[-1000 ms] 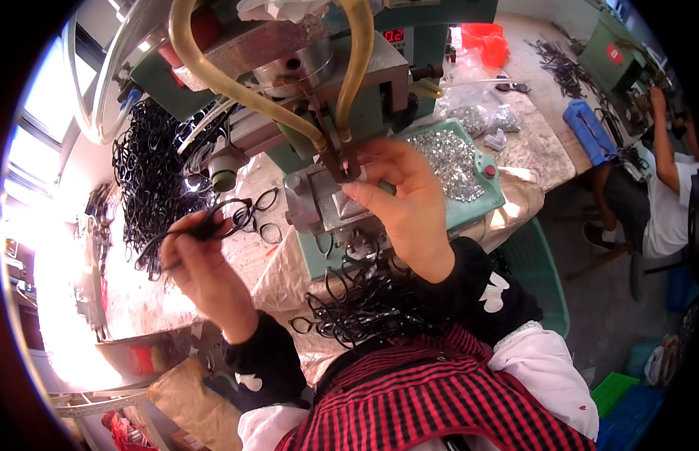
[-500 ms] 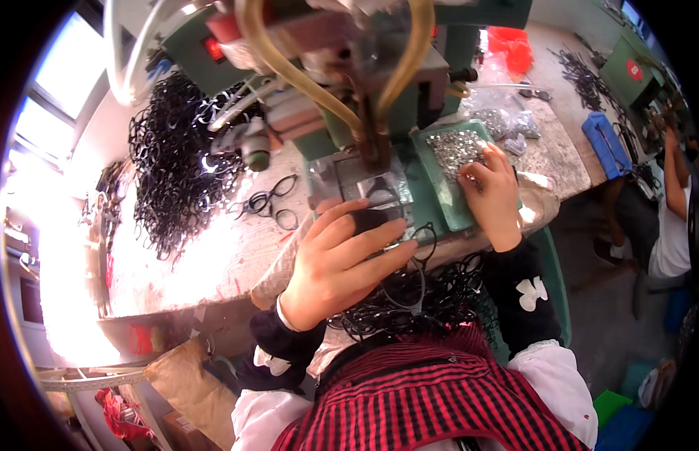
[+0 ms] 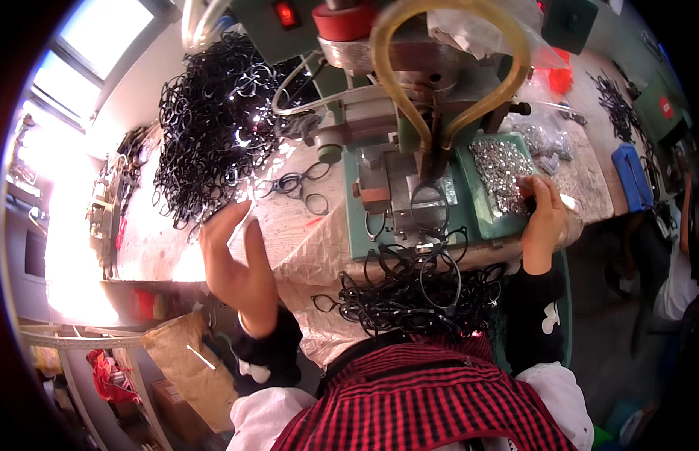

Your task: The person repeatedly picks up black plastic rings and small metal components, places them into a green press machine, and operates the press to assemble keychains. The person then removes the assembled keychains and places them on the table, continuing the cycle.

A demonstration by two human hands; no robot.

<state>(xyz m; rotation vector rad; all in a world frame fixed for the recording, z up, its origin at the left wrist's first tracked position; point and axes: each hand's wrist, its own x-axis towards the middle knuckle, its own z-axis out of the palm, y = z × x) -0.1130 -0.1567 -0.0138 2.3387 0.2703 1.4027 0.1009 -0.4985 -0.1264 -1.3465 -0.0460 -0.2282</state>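
My left hand (image 3: 242,263) is in the air in front of the pile of black eyeglass frames (image 3: 214,128), its thumb and fingers apart and nothing visible between them. My right hand (image 3: 544,222) reaches over the green tray (image 3: 488,225), its fingertips drawn together at the small shiny metal parts (image 3: 500,169). Whether a part is between those fingertips is hidden. One black eyeglass frame (image 3: 442,279) stretches from the bench machine's metal fixture (image 3: 402,188) toward me, one of its rings under the machine's head. More black frames (image 3: 364,308) are heaped at my lap.
Yellow hoses (image 3: 381,52) curve down the front of the green bench machine (image 3: 342,120). A few loose frames (image 3: 289,183) lie on the table left of it. Clear bags of metal parts (image 3: 548,143) and a blue case (image 3: 631,177) stand to the right.
My left hand has left the fixture and swung left toward the frame pile, its fingers opening a gap from the thumb. The right hand stays at the metal parts. The view has shifted.
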